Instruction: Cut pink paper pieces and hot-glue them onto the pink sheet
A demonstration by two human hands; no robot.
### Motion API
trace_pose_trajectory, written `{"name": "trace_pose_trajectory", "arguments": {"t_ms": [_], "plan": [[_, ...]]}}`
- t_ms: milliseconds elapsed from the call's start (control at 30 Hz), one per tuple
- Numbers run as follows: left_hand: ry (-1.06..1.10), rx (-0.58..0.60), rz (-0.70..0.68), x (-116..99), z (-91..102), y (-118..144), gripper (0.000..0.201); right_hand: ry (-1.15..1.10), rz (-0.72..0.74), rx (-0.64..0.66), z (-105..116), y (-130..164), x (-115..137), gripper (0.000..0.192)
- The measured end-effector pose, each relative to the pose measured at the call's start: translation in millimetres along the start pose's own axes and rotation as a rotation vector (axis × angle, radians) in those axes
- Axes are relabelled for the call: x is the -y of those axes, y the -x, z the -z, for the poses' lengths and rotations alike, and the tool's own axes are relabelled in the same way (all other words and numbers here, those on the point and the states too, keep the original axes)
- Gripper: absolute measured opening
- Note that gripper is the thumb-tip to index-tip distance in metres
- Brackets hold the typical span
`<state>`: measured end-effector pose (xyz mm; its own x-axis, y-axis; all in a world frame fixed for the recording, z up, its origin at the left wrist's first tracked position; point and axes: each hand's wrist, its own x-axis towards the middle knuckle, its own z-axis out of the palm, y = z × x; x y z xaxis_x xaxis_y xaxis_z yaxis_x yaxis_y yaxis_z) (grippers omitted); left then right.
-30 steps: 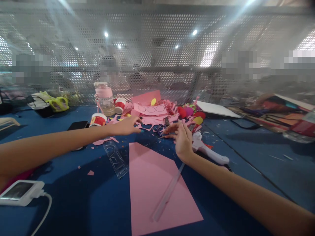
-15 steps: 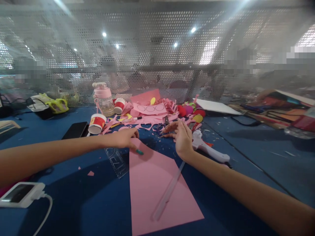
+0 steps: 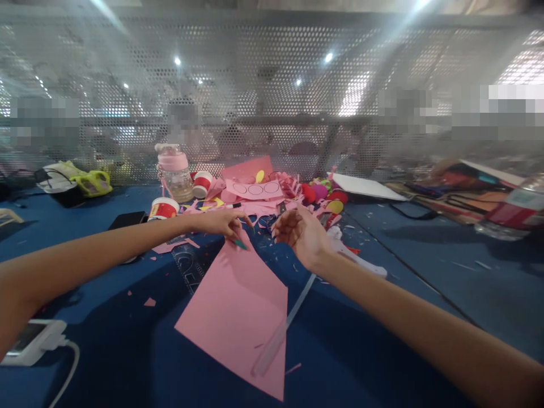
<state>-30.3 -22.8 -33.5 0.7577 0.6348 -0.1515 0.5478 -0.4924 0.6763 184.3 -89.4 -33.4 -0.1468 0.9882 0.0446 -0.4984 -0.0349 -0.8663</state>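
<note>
At the near left, a white device [image 3: 30, 341] is cut by the view's edge, its cable [image 3: 73, 365] curving to the near side; blue table [image 3: 119, 323] lies between it and the work, bearing a few pink scraps; farther off, a black flat object [image 3: 126, 220] sits just beside a red and white cup [image 3: 164, 208]; a clear stencil [image 3: 186, 265] follows, its near end covered by the paper; the left hand [image 3: 225, 223] grips the pink sheet [image 3: 238, 306] by its far corner, between thumb and fingers; the sheet slants down to the near side, its left corner over the blue, its right edge crossed by a translucent strip [image 3: 300, 301]; beyond, a paper heap [image 3: 255, 192] bounds the far side; the right hand [image 3: 302, 235] is released, fingers loosely bent, apart from the sheet, with a gap between the two hands; a white tool [image 3: 363, 266] lies just right of it, limiting room there; past a table seam [image 3: 395, 262], a clear bottle [image 3: 512, 207] stands at the far right.
</note>
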Motion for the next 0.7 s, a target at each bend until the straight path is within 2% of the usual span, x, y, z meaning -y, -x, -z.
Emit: {"name": "trace_pose_trajectory", "arguments": {"t_ms": [167, 400, 567, 700], "plan": [[0.166, 0.158, -0.001, -3, -2.4, -22, 0.043, -0.077, -0.141, -0.141, 1, 1, -12, 0.043], [0.083, 0.181, -0.082, -1, -4.7, -37, 0.041, -0.081, -0.141, -0.172, 12, -6, -24, 0.046], [-0.036, 0.208, -0.126, -4, 10.7, -35, 0.043, -0.125, -0.138, -0.201, 16, -11, -25, 0.045], [-0.098, 0.232, -0.135, -5, 31.3, -33, 0.034, -0.157, -0.138, -0.214, 17, -13, -24, 0.043]]}}
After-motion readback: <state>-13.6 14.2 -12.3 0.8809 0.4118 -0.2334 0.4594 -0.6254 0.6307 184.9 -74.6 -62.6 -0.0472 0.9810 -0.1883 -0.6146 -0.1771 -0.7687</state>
